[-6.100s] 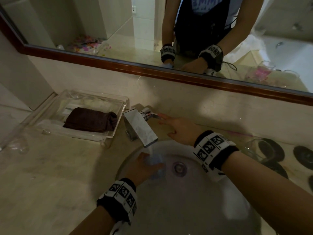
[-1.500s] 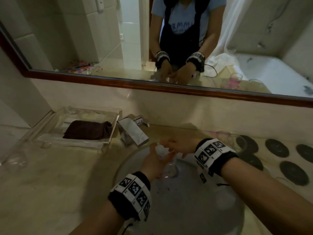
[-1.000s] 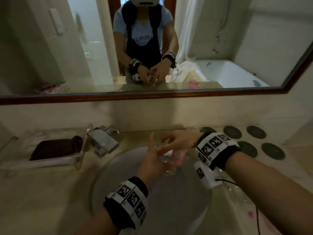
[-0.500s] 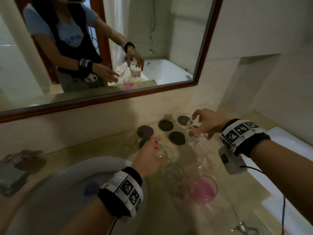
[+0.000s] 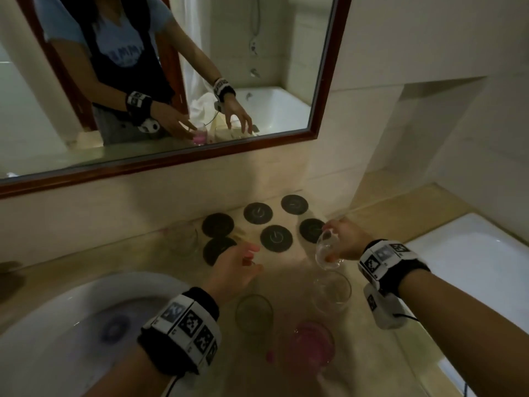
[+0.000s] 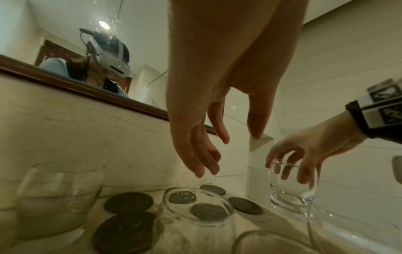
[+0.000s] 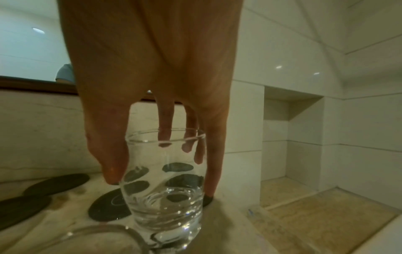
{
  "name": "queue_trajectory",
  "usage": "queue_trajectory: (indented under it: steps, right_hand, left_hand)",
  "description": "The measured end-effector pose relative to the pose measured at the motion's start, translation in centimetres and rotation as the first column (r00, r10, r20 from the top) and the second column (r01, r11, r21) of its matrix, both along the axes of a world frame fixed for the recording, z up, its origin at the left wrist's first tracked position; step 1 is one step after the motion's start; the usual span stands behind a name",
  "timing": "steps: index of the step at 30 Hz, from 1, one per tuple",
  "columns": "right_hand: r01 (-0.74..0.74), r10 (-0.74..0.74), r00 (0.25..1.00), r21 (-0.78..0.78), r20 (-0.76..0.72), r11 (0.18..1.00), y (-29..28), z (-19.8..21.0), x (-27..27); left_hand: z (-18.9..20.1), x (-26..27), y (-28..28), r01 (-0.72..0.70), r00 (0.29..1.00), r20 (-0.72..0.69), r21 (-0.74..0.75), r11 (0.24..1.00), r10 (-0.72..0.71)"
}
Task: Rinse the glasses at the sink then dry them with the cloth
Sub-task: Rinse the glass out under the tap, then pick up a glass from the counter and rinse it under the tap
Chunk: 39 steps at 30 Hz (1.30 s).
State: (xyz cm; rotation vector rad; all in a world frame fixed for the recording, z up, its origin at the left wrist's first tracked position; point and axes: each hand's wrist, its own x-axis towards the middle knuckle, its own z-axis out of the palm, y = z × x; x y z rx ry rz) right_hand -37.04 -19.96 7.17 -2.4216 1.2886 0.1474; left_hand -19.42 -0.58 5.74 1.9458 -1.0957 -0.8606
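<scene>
My right hand point(image 5: 336, 239) grips a clear glass point(image 5: 327, 251) from above, thumb and fingers point(image 7: 212, 171) curled round its rim. The glass point(image 7: 165, 182) is upright and low beside a black coaster point(image 7: 106, 206); whether its base touches the counter I cannot tell. My left hand point(image 5: 252, 257) hovers open over the counter, its fingers point(image 6: 195, 159) hanging relaxed and holding nothing. Below it stands another clear glass point(image 6: 197, 214), also seen in the head view point(image 5: 253, 313). The cloth and the tap are out of view.
More glasses stand right of the sink point(image 5: 51, 316): a clear one point(image 5: 332, 290), a pink one point(image 5: 312, 343) near the front, one at the back point(image 5: 183, 239). Several black coasters point(image 5: 276, 237) lie by the wall. A white bathtub edge point(image 5: 472, 259) borders the counter on the right.
The view swung right, away from the sink. My right hand carried the rinsed glass over and lowered it by the coasters. My left hand let go and now hovers open.
</scene>
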Motion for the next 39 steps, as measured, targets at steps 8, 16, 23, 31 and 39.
queue_trajectory:
  steps: [8,16,23,31,39]
  right_hand:
    - [-0.081,0.084,0.994,0.041,-0.066,0.996,-1.2,-3.1,1.4]
    - [-0.076,0.082,0.994,0.085,-0.071,0.994,-1.1,-3.9,1.9]
    - [-0.243,0.242,0.97,-0.114,-0.023,0.963,1.3,-1.4,2.1]
    - [-0.371,0.373,0.928,-0.056,0.012,0.927,7.4,1.7,1.7]
    - [-0.268,0.357,0.87,0.28,-0.341,0.922,13.6,-1.3,-0.5]
  left_hand:
    - [-1.1,1.6,0.5,-0.059,0.997,0.057,0.042,0.997,0.057]
    - [-1.8,1.5,0.9,-0.074,0.997,0.04,0.08,0.994,0.071]
    - [-1.5,1.7,1.5,-0.053,0.998,0.038,0.004,0.999,0.053]
    - [-1.0,1.6,2.9,-0.018,1.0,0.023,-0.048,0.999,0.019]
    - [-1.9,2.4,5.7,0.046,0.997,-0.049,-0.114,0.992,-0.051]
